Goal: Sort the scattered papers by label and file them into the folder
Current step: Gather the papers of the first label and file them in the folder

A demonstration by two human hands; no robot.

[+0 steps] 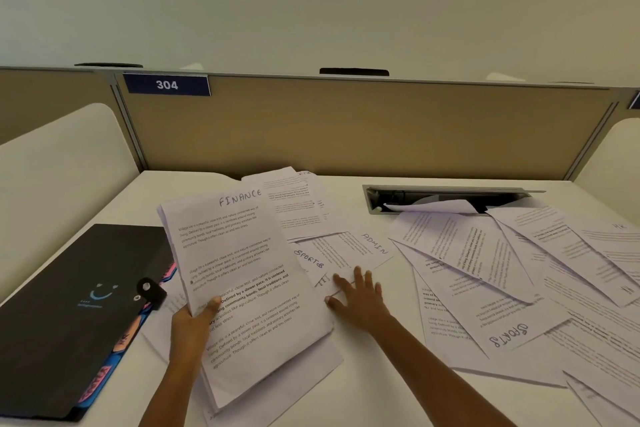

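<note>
Matt white printed paper sheets (478, 253); matt black plastic folder (69, 305); smooth white laminate desk (374, 374); coarse tan fabric partition (346, 128) framed in brushed metal.

Bare white desk (374, 374) lies lower centre; scattered white printed sheets (519, 270) crowd the right, closed black folder (69, 305) the left.

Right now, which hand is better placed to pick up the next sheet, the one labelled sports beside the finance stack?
The right hand: it lies open on the desk, fingers spread, just below the SPORTS sheet. The left hand already grips the FINANCE stack.
</note>
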